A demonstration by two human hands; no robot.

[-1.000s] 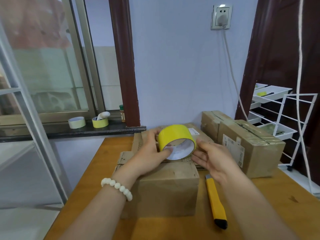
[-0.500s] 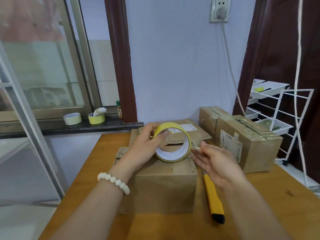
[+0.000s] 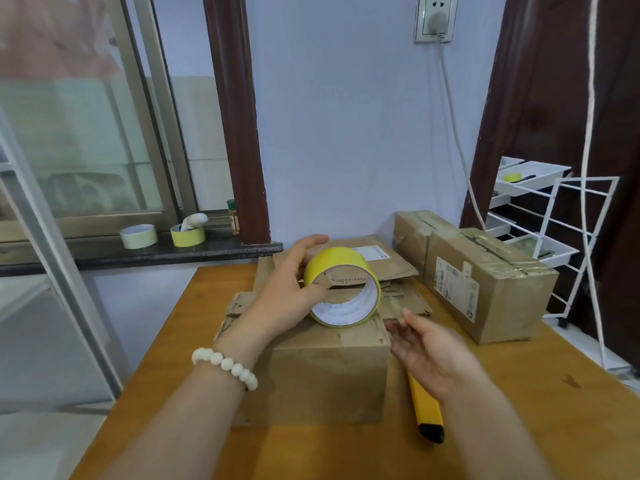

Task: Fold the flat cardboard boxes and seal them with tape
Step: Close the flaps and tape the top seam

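Note:
My left hand point(image 3: 287, 292) grips a yellow tape roll point(image 3: 337, 268), thumb inside its core and fingers over the rim, above a folded cardboard box point(image 3: 329, 375) at the table's middle. Palm up beside the roll's lower right, my right hand point(image 3: 429, 351) has relaxed fingers and holds nothing. Flat cardboard pieces point(image 3: 398, 268) lie behind the box. A yellow utility knife point(image 3: 427, 414) rests on the table to the right of the box, partly under my right forearm.
Two taped boxes point(image 3: 491, 289) stand at the right of the wooden table point(image 3: 519, 427). A white wire rack point(image 3: 568, 244) with trays stands further right. Two tape rolls point(image 3: 187, 235) sit on the dark windowsill at left. A wall socket's cord hangs down behind the boxes.
My left hand has turned the tape roll so its open core faces me. My right hand has come off the roll and dropped lower right, palm up.

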